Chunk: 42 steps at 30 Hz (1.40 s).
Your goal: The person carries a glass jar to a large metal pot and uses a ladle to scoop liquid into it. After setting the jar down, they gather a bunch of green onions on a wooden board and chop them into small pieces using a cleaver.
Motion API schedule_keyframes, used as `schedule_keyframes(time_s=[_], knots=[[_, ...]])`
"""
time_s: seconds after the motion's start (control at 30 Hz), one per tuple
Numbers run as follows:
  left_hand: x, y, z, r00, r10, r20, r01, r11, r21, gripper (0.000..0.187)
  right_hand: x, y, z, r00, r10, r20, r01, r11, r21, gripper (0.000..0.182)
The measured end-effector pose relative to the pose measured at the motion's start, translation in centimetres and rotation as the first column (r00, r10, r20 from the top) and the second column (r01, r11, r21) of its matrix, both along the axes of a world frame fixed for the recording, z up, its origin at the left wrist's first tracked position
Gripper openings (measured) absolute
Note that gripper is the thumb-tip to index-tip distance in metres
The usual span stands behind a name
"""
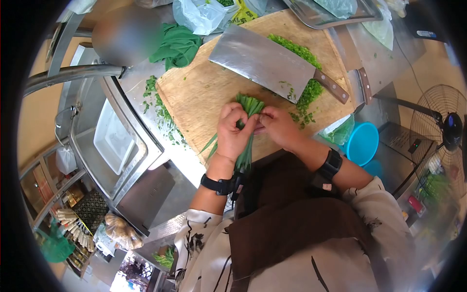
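Observation:
My left hand (231, 130) is closed around a bunch of green onions (249, 103), held over the near edge of the wooden cutting board (189, 97). The cut ends point away from me and the long leaves hang down toward my apron. My right hand (281, 127) meets the bunch from the right, its fingers pinched together beside my left thumb; what lies between them is hidden. Beyond my hands, a broad cleaver (265, 61) lies flat on the board, its wooden handle to the right. Chopped green onion (311, 92) lies under and around the blade.
Green scraps (165, 114) litter the counter left of the board. A green cloth (177, 46) and plastic bags (199, 14) sit at the back. A metal sink (138, 151) is left; a second knife handle (364, 85), blue bucket (362, 143) and fan (450, 129) are right.

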<state>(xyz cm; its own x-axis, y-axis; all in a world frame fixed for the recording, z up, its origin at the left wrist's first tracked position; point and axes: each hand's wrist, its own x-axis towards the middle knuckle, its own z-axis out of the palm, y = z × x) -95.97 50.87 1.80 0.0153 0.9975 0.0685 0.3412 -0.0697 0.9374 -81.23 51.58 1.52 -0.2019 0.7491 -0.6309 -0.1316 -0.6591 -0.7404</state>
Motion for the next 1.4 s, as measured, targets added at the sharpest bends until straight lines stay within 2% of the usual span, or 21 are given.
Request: schedule_keyframes(time_s=[0.03, 0.13, 0.23, 0.33, 0.43, 0.53, 0.63, 0.73, 0.77, 0.83, 0.87, 0.93, 1.0, 1.03, 1.13, 1.23, 1.33, 1.4], knots=[[0.1, 0.0, -0.3, 1.000, 0.011, -0.007, -0.010, 1.000, 0.018, 0.022, 0.0, -0.1, -0.2, 0.997, -0.046, -0.057, 0.043, 0.998, -0.049, 0.015], [0.6, 0.0, -0.9, 0.997, 0.036, -0.062, -0.032, 0.997, 0.070, 0.023, 0.0, -0.6, -0.6, 0.993, -0.094, -0.073, 0.090, 0.995, -0.050, 0.017], [0.7, -0.1, -0.4, 0.988, 0.011, -0.153, 0.009, 0.992, 0.127, 0.023, -0.3, -1.5, -3.4, 0.976, -0.199, 0.086, 0.194, 0.979, 0.059, 0.020], [0.7, 0.1, 1.0, 0.971, -0.050, -0.234, 0.084, 0.987, 0.139, 0.021, 0.0, -0.5, -1.4, 0.989, -0.131, 0.065, 0.134, 0.990, -0.047, 0.021], [0.9, 0.0, 0.7, 0.959, -0.050, -0.281, 0.095, 0.984, 0.151, 0.020, 0.5, 0.3, -0.1, 0.987, -0.153, -0.053, 0.138, 0.966, -0.220, 0.021], [1.1, -0.1, 0.1, 0.951, -0.014, -0.310, 0.071, 0.983, 0.171, 0.020, 2.0, 0.1, -1.2, 0.891, -0.212, -0.401, 0.078, 0.943, -0.325, 0.023], [1.6, -0.3, -0.2, 0.943, 0.028, -0.331, 0.037, 0.981, 0.189, 0.020, 3.1, 0.0, 1.5, 0.920, -0.188, -0.344, 0.026, 0.906, -0.423, 0.022], [1.8, -0.3, -0.2, 0.927, 0.038, -0.372, 0.040, 0.979, 0.198, 0.020, 3.6, 0.0, 2.7, 0.973, 0.097, -0.211, -0.150, 0.957, -0.249, 0.022], [1.8, -0.2, -0.2, 0.920, 0.038, -0.390, 0.044, 0.979, 0.199, 0.020, 4.1, 0.1, 3.2, 0.966, 0.244, -0.081, -0.254, 0.957, -0.143, 0.023], [2.0, -0.2, -0.1, 0.906, 0.033, -0.423, 0.055, 0.979, 0.195, 0.019, 5.9, 0.5, 4.4, 0.858, 0.463, 0.222, -0.479, 0.877, 0.023, 0.025], [2.0, -0.1, -0.1, 0.898, 0.031, -0.438, 0.059, 0.980, 0.192, 0.019, 7.0, 0.9, 4.9, 0.809, 0.406, 0.424, -0.507, 0.848, 0.155, 0.027], [2.1, 0.0, 0.3, 0.885, 0.018, -0.466, 0.076, 0.980, 0.183, 0.018, 9.3, 1.8, 5.7, 0.649, 0.171, 0.741, -0.606, 0.706, 0.367, 0.032], [2.3, 0.1, 0.7, 0.877, 0.013, -0.480, 0.080, 0.982, 0.174, 0.017, 11.0, 3.5, 5.8, 0.444, -0.078, 0.893, -0.718, 0.566, 0.406, 0.034], [2.4, 0.3, 0.9, 0.876, 0.015, -0.482, 0.078, 0.982, 0.173, 0.017, 11.7, 4.4, 5.8, 0.338, -0.222, 0.915, -0.772, 0.490, 0.404, 0.035], [2.6, 0.6, 1.7, 0.861, -0.004, -0.509, 0.072, 0.991, 0.113, 0.017, 12.6, 5.8, 4.8, 0.247, -0.265, 0.932, -0.818, 0.459, 0.347, 0.038], [2.7, 1.0, 2.3, 0.846, -0.024, -0.533, 0.059, 0.997, 0.049, 0.018, 13.1, 7.7, 5.0, 0.241, -0.191, 0.952, -0.812, 0.497, 0.305, 0.035], [2.5, 1.1, 2.3, 0.848, -0.034, -0.529, 0.052, 0.999, 0.018, 0.018, 14.0, 9.6, 4.5, 0.295, 0.020, 0.955, -0.825, 0.510, 0.244, 0.030], [2.5, 1.0, 2.6, 0.854, -0.032, -0.519, 0.041, 0.999, 0.007, 0.018, 13.8, 10.6, 5.3, 0.322, 0.082, 0.943, -0.825, 0.513, 0.237, 0.027]])
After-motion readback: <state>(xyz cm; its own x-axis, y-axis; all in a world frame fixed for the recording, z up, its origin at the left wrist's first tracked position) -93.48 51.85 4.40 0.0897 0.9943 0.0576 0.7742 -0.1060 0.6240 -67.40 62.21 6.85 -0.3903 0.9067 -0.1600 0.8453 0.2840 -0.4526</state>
